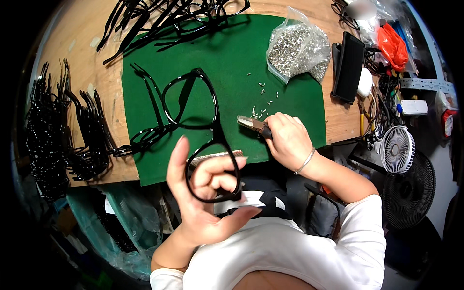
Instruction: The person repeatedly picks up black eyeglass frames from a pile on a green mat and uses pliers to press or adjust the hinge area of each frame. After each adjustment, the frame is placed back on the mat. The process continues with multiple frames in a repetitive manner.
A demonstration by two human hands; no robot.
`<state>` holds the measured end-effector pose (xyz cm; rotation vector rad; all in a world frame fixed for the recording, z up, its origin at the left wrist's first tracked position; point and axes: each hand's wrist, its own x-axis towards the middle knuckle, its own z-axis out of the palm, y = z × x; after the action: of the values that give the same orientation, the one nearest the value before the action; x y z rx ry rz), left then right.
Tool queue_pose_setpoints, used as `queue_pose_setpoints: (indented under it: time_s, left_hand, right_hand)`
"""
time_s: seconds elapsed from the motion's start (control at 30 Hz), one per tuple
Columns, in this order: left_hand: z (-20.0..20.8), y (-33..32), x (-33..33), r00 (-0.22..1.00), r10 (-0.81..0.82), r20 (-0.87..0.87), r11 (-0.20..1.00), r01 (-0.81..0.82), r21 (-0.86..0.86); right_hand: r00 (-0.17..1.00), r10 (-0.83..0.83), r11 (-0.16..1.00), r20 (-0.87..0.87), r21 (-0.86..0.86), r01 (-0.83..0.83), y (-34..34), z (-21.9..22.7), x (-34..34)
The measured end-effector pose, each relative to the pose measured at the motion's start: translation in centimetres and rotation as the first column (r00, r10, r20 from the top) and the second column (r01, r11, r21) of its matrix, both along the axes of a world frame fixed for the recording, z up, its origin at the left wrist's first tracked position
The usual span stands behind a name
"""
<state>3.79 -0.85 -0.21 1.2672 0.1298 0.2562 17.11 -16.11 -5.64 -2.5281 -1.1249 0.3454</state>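
Observation:
My left hand (199, 220) holds a black eyeglass frame (215, 107) up above the near edge of the green mat (232, 53). Its fingers curl behind the nearer rim, showing through the opening, and the thumb lies near the rim's end. In my right hand (289, 140), closed on the mat, is a pair of pliers (250, 122) with dark grips and wide metal jaws pointing left. Small silvery pieces (262, 114) lie scattered just beyond the jaws. Another black eyeglass frame (145, 137) rests at the mat's left edge.
A clear bag of small metal parts (295, 48) sits at the mat's far right, beside a black phone (349, 65). Black glasses frames (193, 21) pile up at the back; bundles of black temples (48, 130) line the left. Fans (398, 149) stand at right.

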Motion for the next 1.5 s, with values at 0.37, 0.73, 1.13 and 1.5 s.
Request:
queue_pose_setpoints:
  time_s: [0.37,0.73,1.13,1.5]
  left_hand:
    - [-1.1,-2.5,3.2,0.992,0.113,-0.051,0.932,-0.088,0.352]
    - [0.1,-1.3,3.2,0.988,-0.087,-0.127,0.973,0.112,0.2]
    - [1.8,0.7,1.4,0.983,-0.093,-0.157,0.987,0.07,-0.147]
    - [0.8,0.6,1.6,0.975,-0.143,-0.172,0.988,0.13,-0.09]
  right_hand:
    - [0.714,-0.014,0.832,-0.7,0.387,0.396,-0.3,7.0,-2.1]
    - [0.07,0.165,0.817,-0.984,0.176,0.549,0.5,8.8,-0.5]
    - [0.376,0.254,0.955,-0.891,0.169,-0.243,-0.6,9.9,0.7]
    - [0.754,0.248,0.942,-0.609,-0.03,-0.334,0.5,9.5,-0.2]
